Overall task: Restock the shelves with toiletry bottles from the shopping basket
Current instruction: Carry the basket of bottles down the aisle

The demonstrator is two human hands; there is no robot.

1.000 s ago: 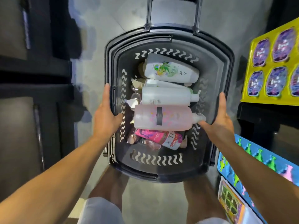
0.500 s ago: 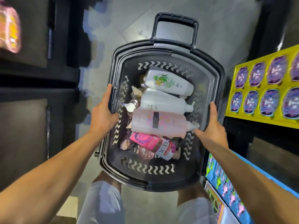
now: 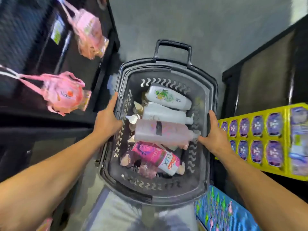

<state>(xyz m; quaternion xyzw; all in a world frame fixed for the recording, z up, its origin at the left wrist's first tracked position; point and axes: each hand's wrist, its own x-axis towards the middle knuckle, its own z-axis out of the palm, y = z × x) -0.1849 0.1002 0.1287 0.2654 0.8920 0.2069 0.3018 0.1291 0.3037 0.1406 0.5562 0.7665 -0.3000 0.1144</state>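
I hold a black shopping basket [image 3: 211, 100] in front of me over the grey floor. My left hand [image 3: 106, 120] grips its left rim and my right hand [image 3: 215, 135] grips its right rim. Inside lie several toiletry bottles: a white bottle with a green leaf label [image 3: 168, 96] at the far end, a plain white pump bottle [image 3: 165, 113] below it, a pale pink bottle [image 3: 162, 133] across the middle, and a pink-and-white Lux bottle [image 3: 158, 157] nearest me. Smaller items lie underneath, partly hidden.
Dark shelving [image 3: 30, 52] on the left carries hanging pink packaged items [image 3: 65, 94]. On the right a yellow display of purple packs [image 3: 260, 135] sits on a black shelf, with a blue patterned box [image 3: 220, 212] lower down. The basket's pull handle [image 3: 173, 44] points away from me.
The view has tilted up and swung left, bringing the hanging pink items into sight. The basket has shifted slightly right and lower in view; both hands keep their grip on its rims.
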